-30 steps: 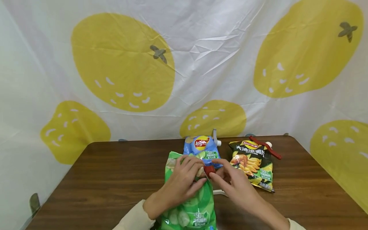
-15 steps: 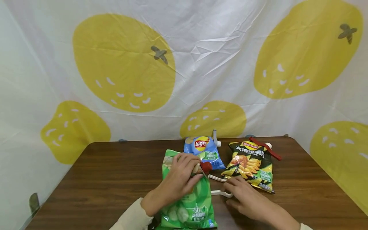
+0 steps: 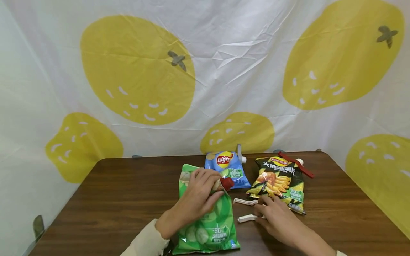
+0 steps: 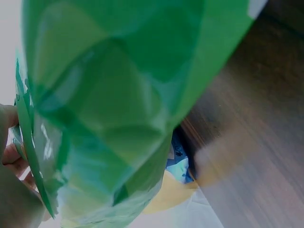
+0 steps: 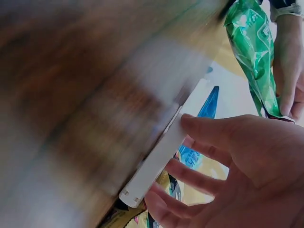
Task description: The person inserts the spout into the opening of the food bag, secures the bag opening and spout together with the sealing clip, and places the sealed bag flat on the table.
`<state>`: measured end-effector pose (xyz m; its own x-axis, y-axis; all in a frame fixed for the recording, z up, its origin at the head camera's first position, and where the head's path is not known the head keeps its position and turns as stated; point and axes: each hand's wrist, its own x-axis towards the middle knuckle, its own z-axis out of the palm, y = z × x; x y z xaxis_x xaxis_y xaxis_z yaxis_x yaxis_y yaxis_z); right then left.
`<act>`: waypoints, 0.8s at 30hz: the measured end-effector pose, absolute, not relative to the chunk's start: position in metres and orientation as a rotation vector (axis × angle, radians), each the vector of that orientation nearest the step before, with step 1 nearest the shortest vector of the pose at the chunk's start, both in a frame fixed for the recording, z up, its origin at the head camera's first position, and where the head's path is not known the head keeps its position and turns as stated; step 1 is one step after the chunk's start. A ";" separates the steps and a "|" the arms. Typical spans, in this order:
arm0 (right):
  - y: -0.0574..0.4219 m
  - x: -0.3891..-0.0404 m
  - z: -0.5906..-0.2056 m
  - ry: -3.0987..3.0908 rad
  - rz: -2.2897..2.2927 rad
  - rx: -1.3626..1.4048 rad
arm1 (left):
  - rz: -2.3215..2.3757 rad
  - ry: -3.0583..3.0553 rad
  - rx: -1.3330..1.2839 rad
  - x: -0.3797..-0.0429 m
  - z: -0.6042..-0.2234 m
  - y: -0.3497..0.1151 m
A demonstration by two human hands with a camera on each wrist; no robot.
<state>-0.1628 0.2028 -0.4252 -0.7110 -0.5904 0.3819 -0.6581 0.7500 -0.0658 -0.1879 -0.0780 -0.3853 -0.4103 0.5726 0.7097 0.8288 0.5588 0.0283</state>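
A green chip bag [image 3: 208, 227] lies on the table in front of the person, its top folded at the upper right. My left hand [image 3: 199, 199] grips that upper part, fingers over the front and thumb below. A red cap [image 3: 227, 183] sticks out at the bag's corner beside those fingers. In the left wrist view the green bag [image 4: 109, 109] fills most of the picture. To the right, my right hand [image 3: 277, 215] pinches a white bag clip [image 3: 246, 218], whose two arms are spread toward the bag. The right wrist view shows thumb and fingers on the clip's white bar [image 5: 164, 152].
Behind the green bag lies a blue chip bag [image 3: 221, 161] with a grey clip [image 3: 239, 153] and white cap on its corner. At the right, a black chip bag [image 3: 278, 181] bears a red clip [image 3: 296, 164]. A patterned curtain [image 3: 205, 71] hangs behind the brown table [image 3: 137, 188].
My right hand has left the red cap, moved down and right, and taken hold of the white clip. The left hand and green bag have shifted slightly left.
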 end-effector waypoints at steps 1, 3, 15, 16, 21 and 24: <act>0.204 -0.163 -0.426 -2.610 0.287 0.979 | -0.499 -2.136 -1.119 -0.188 -0.385 -0.078; 0.208 -0.162 -0.425 -2.649 0.315 1.002 | -0.496 -2.136 -1.120 -0.188 -0.385 -0.078; 0.225 -0.167 -0.414 -2.679 0.611 1.303 | -0.524 -2.143 -1.111 -0.191 -0.386 -0.080; 0.226 -0.166 -0.412 -2.657 0.656 1.311 | -0.530 -2.142 -1.110 -0.192 -0.386 -0.081; 0.229 -0.163 -0.400 -2.565 0.891 1.240 | -0.585 -2.148 -1.095 -0.195 -0.383 -0.085; 0.225 -0.161 -0.392 -2.544 1.019 1.130 | -0.607 -2.154 -1.081 -0.195 -0.382 -0.088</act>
<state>-0.1612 0.2249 -0.3924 -0.6957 -0.5887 0.4116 -0.7101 0.4771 -0.5178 -0.1953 -0.0877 -0.3825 -0.4531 0.5264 0.7194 0.8247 0.5539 0.1141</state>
